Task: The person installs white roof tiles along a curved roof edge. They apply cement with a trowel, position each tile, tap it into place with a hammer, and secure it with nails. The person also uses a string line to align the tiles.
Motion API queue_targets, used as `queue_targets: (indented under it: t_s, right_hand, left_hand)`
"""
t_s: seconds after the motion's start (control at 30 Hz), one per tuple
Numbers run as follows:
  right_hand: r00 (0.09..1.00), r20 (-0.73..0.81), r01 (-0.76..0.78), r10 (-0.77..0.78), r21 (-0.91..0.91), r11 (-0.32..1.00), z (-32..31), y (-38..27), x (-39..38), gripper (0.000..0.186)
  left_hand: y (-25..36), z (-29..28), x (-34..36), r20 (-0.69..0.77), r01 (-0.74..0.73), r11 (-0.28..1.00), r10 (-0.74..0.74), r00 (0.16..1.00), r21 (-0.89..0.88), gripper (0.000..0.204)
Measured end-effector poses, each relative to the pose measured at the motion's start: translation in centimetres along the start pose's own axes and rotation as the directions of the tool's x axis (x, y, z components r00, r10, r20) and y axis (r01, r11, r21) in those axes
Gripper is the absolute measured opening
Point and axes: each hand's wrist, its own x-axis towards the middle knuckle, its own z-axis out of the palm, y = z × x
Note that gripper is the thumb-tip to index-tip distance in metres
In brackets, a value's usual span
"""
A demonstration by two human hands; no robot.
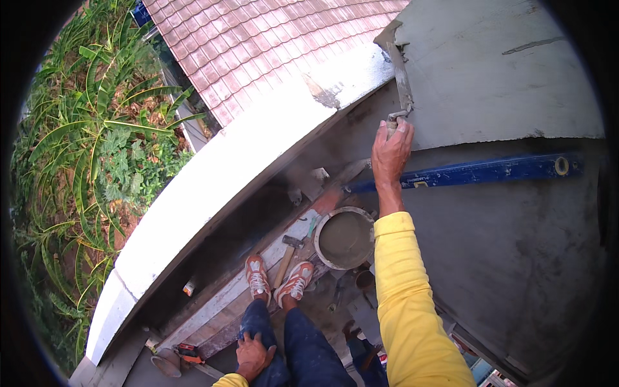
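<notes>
Mortar-smeared grey metal trowel (404, 84): at the left edge of the broad grey plastered surface (496, 84), right hand's (391, 153) grip closed around it, presumably for edge alignment. Round mortar-filled bucket (348, 209): nearer, apparently for easy reach. Left hand (253, 355): on the thigh (256, 322), likely bracing, holding nothing visible.

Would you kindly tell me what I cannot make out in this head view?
All in the head view:
Trowel: most of its handle is hidden inside the right hand.
Blue level: a stretch is covered by the right wrist.
Bucket: its bottom is hidden by the grey mix.
Left hand: its palm is hidden against the leg.
Orange-and-white object: too small to identify.
</notes>
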Motion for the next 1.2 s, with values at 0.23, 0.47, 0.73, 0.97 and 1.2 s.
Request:
queue_targets:
  t_s: [0.23, 0.47, 0.73, 0.97, 1.2]
  right_hand:
    - [0.993, 0.115, 0.042, -0.034, -0.067, 0.997, -0.1, 0.9, -3.1, 0.028]
    - [0.998, 0.066, 0.003, 0.0, -0.038, 0.999, -5.5, 0.3, -6.2, 0.029]
    - [0.988, 0.132, 0.089, -0.082, -0.052, 0.995, -3.1, -1.7, 0.0, 0.035]
    - [0.97, 0.185, 0.14, -0.157, 0.1, 0.985, -4.8, -2.9, -0.8, 0.034]
    - [0.956, 0.238, 0.18, -0.168, -0.028, 0.983, -2.7, -1.9, 1.3, 0.029]
  left_hand:
    - [-0.9, -0.4, 0.4, 0.054, 0.019, 1.0, -0.019, 0.998, -0.007, 0.08]
    - [-1.4, -1.2, 0.5, 0.054, 0.028, 1.0, -0.027, 0.998, -0.008, 0.082]
    - [-2.6, -1.7, 0.8, 0.085, -0.016, 1.0, 0.017, 0.996, -0.008, 0.083]
    - [-2.9, -1.9, 0.8, 0.09, 0.005, 1.0, -0.004, 0.996, -0.02, 0.084]
    - [-3.1, -2.1, 0.8, 0.094, -0.025, 0.999, 0.029, 0.995, -0.044, 0.081]
